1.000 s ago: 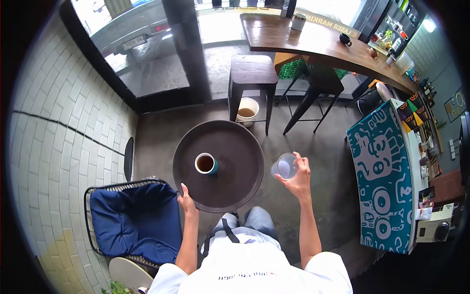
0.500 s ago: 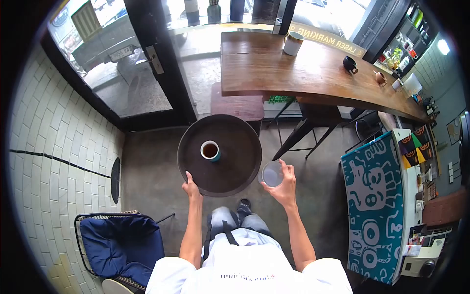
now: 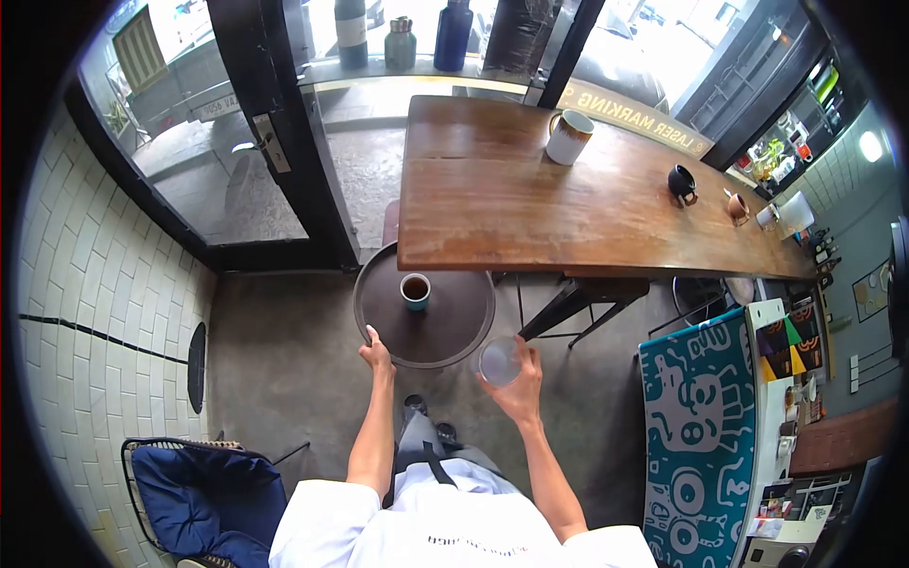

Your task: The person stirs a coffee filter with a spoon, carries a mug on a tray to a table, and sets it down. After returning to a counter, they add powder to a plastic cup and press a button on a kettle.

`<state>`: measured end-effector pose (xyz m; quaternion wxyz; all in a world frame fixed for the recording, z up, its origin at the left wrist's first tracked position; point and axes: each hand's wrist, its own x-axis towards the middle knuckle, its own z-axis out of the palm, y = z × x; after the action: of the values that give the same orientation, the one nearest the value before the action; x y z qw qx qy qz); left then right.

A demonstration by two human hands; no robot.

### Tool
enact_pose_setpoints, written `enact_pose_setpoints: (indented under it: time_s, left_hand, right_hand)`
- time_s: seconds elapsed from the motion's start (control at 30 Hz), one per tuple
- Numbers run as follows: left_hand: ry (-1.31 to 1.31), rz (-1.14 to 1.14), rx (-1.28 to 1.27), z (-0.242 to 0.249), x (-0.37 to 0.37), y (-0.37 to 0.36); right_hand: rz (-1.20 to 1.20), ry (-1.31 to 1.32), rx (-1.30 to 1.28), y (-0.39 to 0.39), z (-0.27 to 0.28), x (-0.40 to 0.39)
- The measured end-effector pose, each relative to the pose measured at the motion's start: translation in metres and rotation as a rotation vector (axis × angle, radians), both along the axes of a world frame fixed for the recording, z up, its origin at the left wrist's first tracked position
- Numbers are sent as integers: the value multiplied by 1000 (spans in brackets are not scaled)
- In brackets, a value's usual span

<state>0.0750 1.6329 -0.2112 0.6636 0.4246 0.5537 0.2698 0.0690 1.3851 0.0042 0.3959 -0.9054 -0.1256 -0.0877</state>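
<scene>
My left hand (image 3: 377,351) grips the near left rim of a round dark brown tray (image 3: 445,333), thumb on top and fingers underneath, out of sight. On the tray, left of its middle, stands a small teal cup (image 3: 415,292) with a white rim and dark brown liquid inside. The tray's far edge passes under the front edge of the wooden table (image 3: 492,208) in this view. Just right of the tray, my right hand (image 3: 519,383) is closed round a clear cup (image 3: 499,362), thumb on one side and fingers on the other.
On the table stand a white mug (image 3: 570,139), a black cup (image 3: 681,182) and a small brown cup (image 3: 737,205). A dark stool (image 3: 582,301) is below its front edge. A glass door (image 3: 251,142) is ahead left, a blue-cushioned chair (image 3: 204,497) at lower left, a teal patterned counter (image 3: 701,426) at right.
I have stepped closer to the table, and the tray's far edge now overlaps the tabletop's front edge. The clear cup has moved left, closer to the tray. Both hands keep their holds.
</scene>
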Motion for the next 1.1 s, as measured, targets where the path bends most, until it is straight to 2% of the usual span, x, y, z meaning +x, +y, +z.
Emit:
enact_pose_setpoints:
  time_s: [0.2, 0.47, 0.53, 0.57, 0.67, 1.1]
  left_hand:
    - [128, -42, -6, -12, 24, 0]
    - [104, -50, -78, -16, 47, 7]
    - [79, -34, -139, -19, 55, 8]
    - [43, 60, -181, -45, 65, 9]
    - [26, 128, -318, -19, 79, 1]
    - [302, 178, -167, -28, 123, 3]
  right_hand:
    - [3, 9, -38, 5, -8, 8]
    - [-26, 28, -87, 12, -20, 14]
    - [-26, 34, -81, 17, -24, 15]
    - [-28, 40, -75, 20, -25, 15]
    - [-52, 29, -72, 28, -29, 15]
    - [-27, 42, -43, 55, -26, 21]
